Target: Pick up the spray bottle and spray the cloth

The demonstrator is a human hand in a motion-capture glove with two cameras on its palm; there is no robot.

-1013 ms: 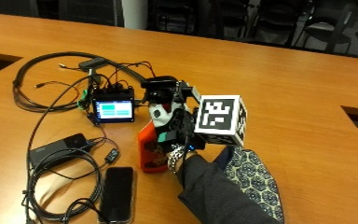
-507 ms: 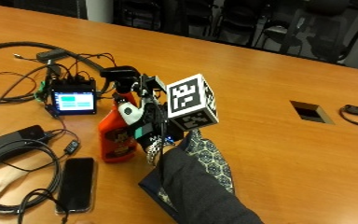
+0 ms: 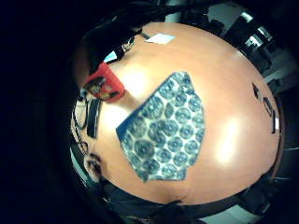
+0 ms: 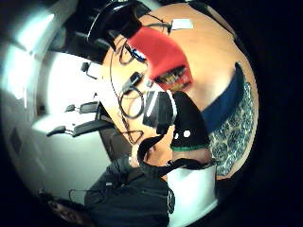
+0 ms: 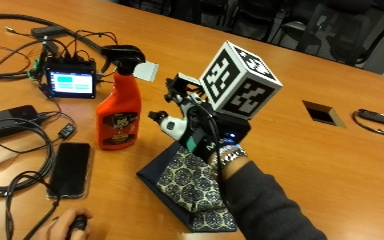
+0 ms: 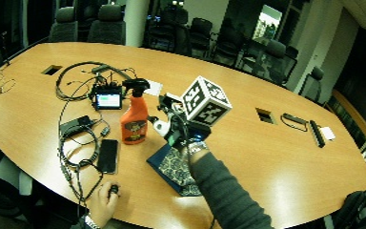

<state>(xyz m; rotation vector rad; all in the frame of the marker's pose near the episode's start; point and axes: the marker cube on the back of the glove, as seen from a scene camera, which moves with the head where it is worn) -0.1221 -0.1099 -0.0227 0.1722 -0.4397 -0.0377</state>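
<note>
Right hand [image 5: 198, 131] raised above table, sleeved forearm angled up — fingers hidden; bare hand [image 5: 69, 226] resting at table edge.

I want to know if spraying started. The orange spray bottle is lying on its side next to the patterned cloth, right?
Not quite. The orange spray bottle stands upright beside the patterned cloth, as the outside view shows. The gloved right hand is above the cloth and not touching the bottle.
</note>
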